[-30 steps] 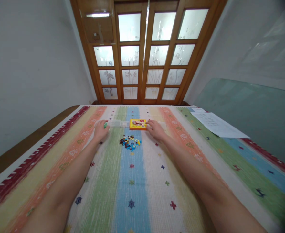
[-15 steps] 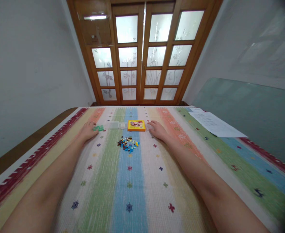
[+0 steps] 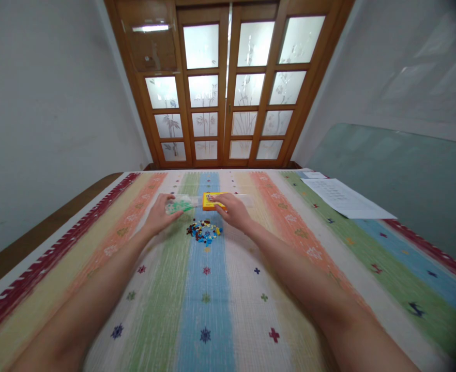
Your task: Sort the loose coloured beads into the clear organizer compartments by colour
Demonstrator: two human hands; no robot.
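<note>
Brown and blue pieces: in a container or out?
Out: the small pieces lie loose on the striped tablecloth, nearer the camera than the yellow box.

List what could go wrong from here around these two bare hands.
1. The loose pile of tiny blue, brown and yellow pieces lies uncontained on the striped tablecloth, near both hands; a passing wrist might scatter it.
2. The left hand curves around small, translucent green pieces; some could slip away.
3. The right hand overlaps the flat yellow rectangular box; a nudge might shift it.
</note>
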